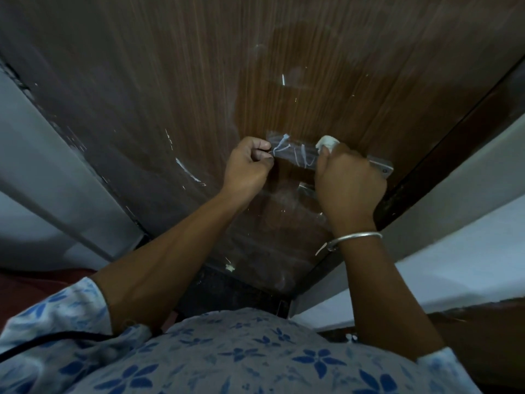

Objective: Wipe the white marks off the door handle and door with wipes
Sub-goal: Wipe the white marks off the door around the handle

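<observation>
Plainly, white marks [187,170] across wooden door [170,66]

Brown wood-grain door [199,81] with white streaks [187,170], metal handle [295,157] scribbled white, crumpled white wipe [326,142] against handle

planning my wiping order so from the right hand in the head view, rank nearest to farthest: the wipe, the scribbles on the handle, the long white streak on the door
1. wipe: held in the right hand, at its fingers.
2. scribbles: on the handle, just left of that hand.
3. long white streak: on the door, far left, beyond the left hand.
</observation>
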